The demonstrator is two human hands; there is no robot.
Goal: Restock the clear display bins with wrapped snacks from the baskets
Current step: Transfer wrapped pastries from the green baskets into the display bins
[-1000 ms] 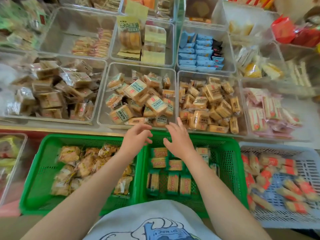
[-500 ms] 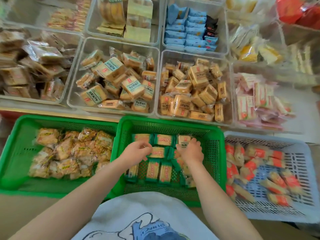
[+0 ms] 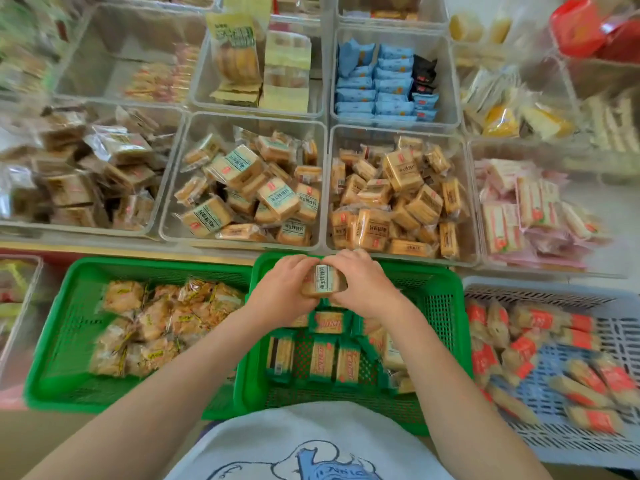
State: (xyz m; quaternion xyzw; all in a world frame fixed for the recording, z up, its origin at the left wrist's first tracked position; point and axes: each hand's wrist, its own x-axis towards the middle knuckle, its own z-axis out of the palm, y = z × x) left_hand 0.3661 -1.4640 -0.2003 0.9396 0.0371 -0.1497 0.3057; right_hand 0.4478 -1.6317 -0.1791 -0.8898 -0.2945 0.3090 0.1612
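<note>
Bare forearms, no sleeves reaching them, no rings or watch on view; below, a pale grey cotton T-shirt (image 3: 277, 441) carrying a blue cartoon print (image 3: 311, 465).

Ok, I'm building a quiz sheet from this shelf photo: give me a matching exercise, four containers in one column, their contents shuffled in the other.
Containers:
1. left green basket
2. middle green basket
3. grey basket
4. clear bin at the back, above the right-hand cracker bin

Contents:
A. blue packets with a few black ones
B. green-edged packets; both hands hold a packet above it
C. clear-wrapped golden-brown snacks
D. packets with red-orange labels

Pairs: 1-C, 2-B, 3-D, 4-A
</note>
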